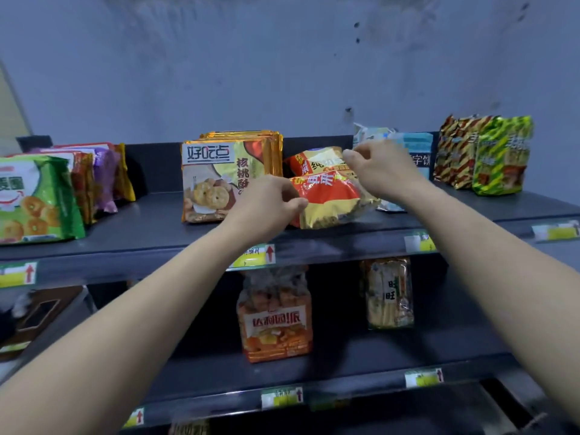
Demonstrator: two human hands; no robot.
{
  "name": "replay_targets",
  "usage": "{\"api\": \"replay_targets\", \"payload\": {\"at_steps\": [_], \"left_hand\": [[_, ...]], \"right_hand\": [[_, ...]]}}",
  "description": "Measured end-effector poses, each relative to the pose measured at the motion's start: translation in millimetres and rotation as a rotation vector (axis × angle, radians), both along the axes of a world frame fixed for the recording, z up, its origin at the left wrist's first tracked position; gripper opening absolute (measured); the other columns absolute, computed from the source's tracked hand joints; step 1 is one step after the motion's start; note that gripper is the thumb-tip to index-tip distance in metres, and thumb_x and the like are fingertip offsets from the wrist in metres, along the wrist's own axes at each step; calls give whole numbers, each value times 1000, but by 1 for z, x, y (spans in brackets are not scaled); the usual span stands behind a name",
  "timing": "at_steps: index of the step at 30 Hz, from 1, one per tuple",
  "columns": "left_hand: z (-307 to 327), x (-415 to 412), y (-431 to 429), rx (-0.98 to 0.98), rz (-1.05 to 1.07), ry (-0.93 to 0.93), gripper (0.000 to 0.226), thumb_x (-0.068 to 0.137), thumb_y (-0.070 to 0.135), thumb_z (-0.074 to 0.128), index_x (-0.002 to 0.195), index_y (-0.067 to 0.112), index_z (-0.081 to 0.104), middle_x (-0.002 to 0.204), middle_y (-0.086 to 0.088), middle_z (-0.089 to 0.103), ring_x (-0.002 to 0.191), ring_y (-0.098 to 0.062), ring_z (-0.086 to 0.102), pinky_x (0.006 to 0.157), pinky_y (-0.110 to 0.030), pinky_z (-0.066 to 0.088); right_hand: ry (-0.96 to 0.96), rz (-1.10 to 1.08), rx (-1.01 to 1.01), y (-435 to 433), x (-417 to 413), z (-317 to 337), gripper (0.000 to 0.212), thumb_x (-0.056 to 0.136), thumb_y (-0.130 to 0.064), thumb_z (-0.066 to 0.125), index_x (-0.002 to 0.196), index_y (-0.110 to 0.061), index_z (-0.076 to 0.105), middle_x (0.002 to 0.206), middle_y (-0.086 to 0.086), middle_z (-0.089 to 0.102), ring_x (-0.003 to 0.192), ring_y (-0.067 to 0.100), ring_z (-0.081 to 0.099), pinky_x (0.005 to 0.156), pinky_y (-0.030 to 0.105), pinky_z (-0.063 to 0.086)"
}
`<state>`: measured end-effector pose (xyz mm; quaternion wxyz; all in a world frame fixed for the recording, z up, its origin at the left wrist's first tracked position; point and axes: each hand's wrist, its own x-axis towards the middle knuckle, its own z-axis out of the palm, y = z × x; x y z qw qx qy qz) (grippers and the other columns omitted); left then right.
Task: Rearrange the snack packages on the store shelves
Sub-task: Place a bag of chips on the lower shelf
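Pinching red-gold snack packages [332, 200] lying between them, left grip [266, 205] and right grip [383, 171]

Top shelf [157, 227]: wide bare gap btwn green pack [34, 199] row at L and gold cookie stack [216, 180], open to back panel. Centre blocked: red-gold packs [329, 199] fill from stack to blue-white pack [414, 149]; left hand [266, 205] and right hand [379, 171] grip them. Narrow slot before striped packs [489, 155] at R. Lower shelf [345, 350]: open btwn orange bag [276, 324] and rice-cracker pack [389, 293].
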<state>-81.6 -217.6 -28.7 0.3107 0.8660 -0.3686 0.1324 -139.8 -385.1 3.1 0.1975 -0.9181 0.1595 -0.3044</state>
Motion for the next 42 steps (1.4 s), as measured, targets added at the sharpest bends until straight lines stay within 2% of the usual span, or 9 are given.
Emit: {"api": "replay_targets", "payload": {"at_steps": [2, 8, 11, 14, 20, 29, 33, 36, 42], "left_hand": [[2, 1, -9, 25, 26, -7, 32, 92, 36, 54, 99, 9, 69, 93, -3, 67, 83, -16, 59, 69, -27, 44], [6, 5, -15, 53, 107, 51, 56, 92, 48, 48, 91, -5, 67, 71, -12, 55, 61, -21, 47, 53, -29, 32], [7, 7, -16, 7, 114, 172, 70, 89, 59, 42, 86, -7, 65, 74, -13, 65, 64, -27, 60, 62, -28, 48], [8, 5, -15, -60, 97, 307, 83, 86, 66, 34, 89, -10, 67, 80, -21, 72, 72, -32, 71, 77, -41, 58], [8, -9, -12, -117, 88, 395, 50, 89, 50, 50, 95, 3, 65, 85, -13, 73, 75, -25, 72, 74, -40, 60], [0, -36, 5, -152, 88, 373, 54, 84, 56, 55, 93, 4, 66, 83, -7, 74, 79, -25, 71, 80, -44, 58], [-7, -45, 19, -168, 65, 337, 29, 85, 39, 64, 86, 10, 65, 84, 0, 73, 79, -17, 71, 80, -42, 58], [-10, -49, 34, -174, 73, 286, 23, 86, 35, 64, 91, 13, 58, 86, 4, 68, 73, -6, 67, 63, -25, 56], [-15, -52, 90, -211, 59, 302, 22, 83, 26, 70, 94, 15, 54, 98, 3, 68, 83, -12, 68, 75, -34, 58]], "right_hand": [[113, 56, 159, -10, 14, 3, 42, 99, -35, 40, 86, -1, 61, 95, 15, 64, 92, 28, 58, 74, 33, 43], [393, 88, 352, -23, 30, 3, 51, 98, -47, 37, 114, -4, 58, 112, 10, 62, 95, 24, 61, 88, 36, 50], [430, 100, 317, -21, 30, 6, 44, 95, -47, 44, 108, -8, 60, 109, 11, 62, 82, 22, 60, 72, 31, 49], [468, 135, 370, -19, 29, 9, 38, 90, -50, 55, 90, -12, 59, 97, 7, 65, 82, 21, 61, 77, 33, 49], [393, 234, 506, -19, 23, 12, 33, 85, -42, 65, 97, -11, 61, 87, 6, 73, 79, 22, 71, 82, 39, 57], [367, 371, 679, -8, -1, -2, 30, 90, -28, 63, 112, -7, 63, 99, 9, 74, 84, 23, 69, 87, 42, 55], [406, 400, 768, 2, -20, -9, 26, 94, -28, 55, 113, -10, 57, 100, 9, 72, 71, 21, 66, 69, 33, 55], [339, 416, 886, 16, -30, -18, 18, 94, -18, 56, 108, -8, 54, 91, 6, 69, 45, 10, 62, 51, 25, 52], [321, 542, 1039, 53, -33, -30, 26, 82, -6, 65, 106, -11, 59, 101, 7, 72, 71, 20, 72, 65, 30, 55]]}}
